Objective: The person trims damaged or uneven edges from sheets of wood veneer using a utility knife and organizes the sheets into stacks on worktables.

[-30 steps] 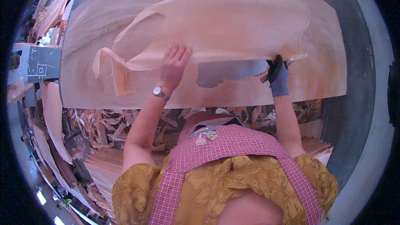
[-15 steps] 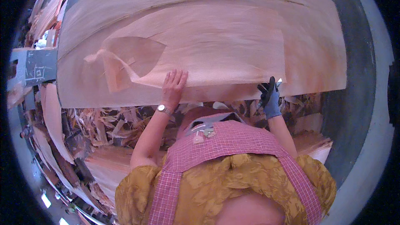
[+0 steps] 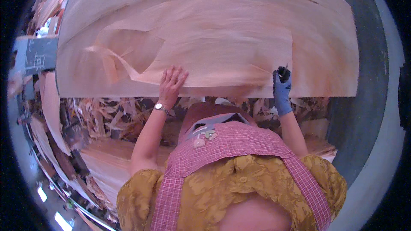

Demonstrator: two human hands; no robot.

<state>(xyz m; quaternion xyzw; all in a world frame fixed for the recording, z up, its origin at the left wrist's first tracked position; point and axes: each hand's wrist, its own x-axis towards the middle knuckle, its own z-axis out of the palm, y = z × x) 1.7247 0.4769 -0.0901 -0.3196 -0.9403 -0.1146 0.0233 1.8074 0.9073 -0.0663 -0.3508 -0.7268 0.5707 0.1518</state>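
grey wall (image 3: 368, 60) at right, wood scraps (image 3: 107, 115) littering floor

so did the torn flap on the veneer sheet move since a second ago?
Yes. The torn flap has drifted up and away from the person, measured against the grey machine block at the left, which keeps its place; the left hand presses the sheet.

Both arms reach forward; left hand (image 3: 172, 83) lies flat, fingers spread; gloved right hand (image 3: 282, 90) is fisted upright.

Bright, warm-tinted, soft with motion blur; fisheye-bent edges.
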